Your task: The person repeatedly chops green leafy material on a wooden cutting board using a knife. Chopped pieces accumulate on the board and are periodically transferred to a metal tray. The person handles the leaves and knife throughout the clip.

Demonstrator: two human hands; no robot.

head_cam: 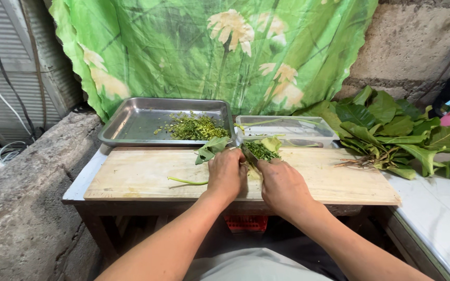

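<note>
My left hand [226, 173] presses down on a bundle of green leaves [212, 147] at the back middle of a long wooden cutting board [131, 177]. Close beside it, my right hand [282, 184] is closed around a knife [249, 156] whose handle is hidden in the fist. Just past the blade lies a small heap of finely chopped greens [260, 151]. A loose green stem [187, 181] rests on the board left of my left hand.
A steel tray [131, 125] with chopped greens stands behind the board at left. Beside it is a clear plastic container [287, 130]. A pile of large whole leaves [397, 130] lies at right. A concrete ledge [22, 198] runs along the left.
</note>
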